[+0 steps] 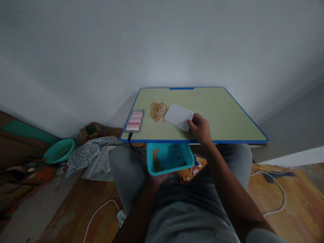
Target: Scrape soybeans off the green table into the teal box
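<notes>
My right hand [201, 128] is closed on the near right corner of a thin white plastic scraper [178, 116], thumb on top. The scraper is over the table, its left edge touching or very near a pile of yellow soybeans [157, 113]. A whitish patch shows on the pile; I cannot make out what it is. Below the table's front edge, my left hand [159, 178] holds a teal plastic basin [170, 171] from beneath, with its fingers mostly hidden. More soybeans [157, 162] lie along the basin's left side.
The light green table [227, 118] has a blue rim and stands against the wall. At its left edge lies a blurred-out flat object [134, 120] with a black strap. A green basin [60, 151], checked cloth [93, 152] and white cables [283, 195] are on the floor.
</notes>
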Demonstrator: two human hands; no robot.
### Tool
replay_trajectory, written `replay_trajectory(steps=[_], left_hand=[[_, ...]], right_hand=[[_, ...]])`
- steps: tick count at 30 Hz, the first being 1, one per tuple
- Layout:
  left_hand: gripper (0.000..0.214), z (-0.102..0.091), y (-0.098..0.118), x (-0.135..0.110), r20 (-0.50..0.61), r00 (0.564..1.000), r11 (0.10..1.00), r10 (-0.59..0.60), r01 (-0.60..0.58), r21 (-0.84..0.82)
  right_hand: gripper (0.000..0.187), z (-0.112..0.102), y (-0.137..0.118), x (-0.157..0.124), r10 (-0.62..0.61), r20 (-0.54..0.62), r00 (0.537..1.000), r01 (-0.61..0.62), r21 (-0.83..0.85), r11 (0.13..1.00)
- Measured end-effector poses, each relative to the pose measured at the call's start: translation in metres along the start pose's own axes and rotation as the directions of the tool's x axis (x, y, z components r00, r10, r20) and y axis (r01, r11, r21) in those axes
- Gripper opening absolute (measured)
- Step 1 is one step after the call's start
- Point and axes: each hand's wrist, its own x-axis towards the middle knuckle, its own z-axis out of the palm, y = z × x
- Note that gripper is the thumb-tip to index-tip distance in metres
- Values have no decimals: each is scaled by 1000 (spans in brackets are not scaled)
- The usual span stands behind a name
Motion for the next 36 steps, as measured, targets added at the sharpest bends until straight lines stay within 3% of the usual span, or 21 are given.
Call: replay_trajectory(steps=[9, 13, 26, 31, 36], left_hand=[[64, 19, -12, 2, -214, 968, 992, 128, -123, 38], [71, 17, -9, 2, -162, 984, 997, 72, -71, 14], [80, 14, -5, -3, -95, 992, 995, 78, -72, 62], [84, 11, -3, 4, -117, 993, 1000, 8, -11, -25], [88, 17, -1, 2, -160, 986, 997, 39, -27, 76]], right_hand=[[16, 1, 0, 1, -31, 5, 1000, 31, -28, 999], [15, 0, 0, 1, -25, 19, 1000, 25, 0, 1000], [17, 1, 5, 2, -24, 61, 998, 23, 19, 1000], [18, 0, 3, 1, -36, 79, 996, 32, 48, 998], [16, 1, 1, 2, -56, 68, 996, 54, 27, 998]])
